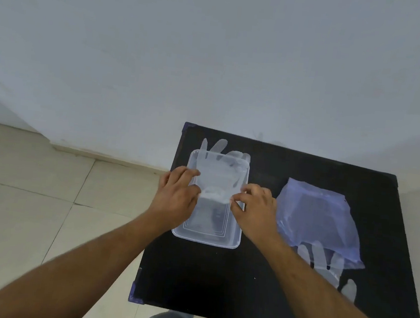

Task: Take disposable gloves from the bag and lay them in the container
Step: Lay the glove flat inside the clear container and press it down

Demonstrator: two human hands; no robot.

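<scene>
A pale wall [214, 55] filled the upper part of the view, meeting a floor of light tiles [30, 204] at the left. Against the wall stood a black table [216, 284] with purple corner pieces. No brand, label or writing could be read on anything there.

On the table's right side lay a translucent bluish bag [319, 217], crumpled, its mouth toward the near edge; more clear gloves [322, 261] spilled out of that mouth onto the black surface, their fingers pointing toward the near edge. On the left side sat a clear rectangular container [208, 236], long axis running away from the person. Inside it lay a thin clear glove [217, 175], its body within the walls and its fingertips lapping over the far rim onto the table.

The left hand [176, 196] rested over the container's left wall, thumb and fingers pinched on the glove's bunched cuff edge. The right hand [256, 205] was at the right wall, thumb and forefinger closed on the same cuff from the other side. The two hands were near each other, not touching, the crumpled cuff stretched between them about midway along the container.
</scene>
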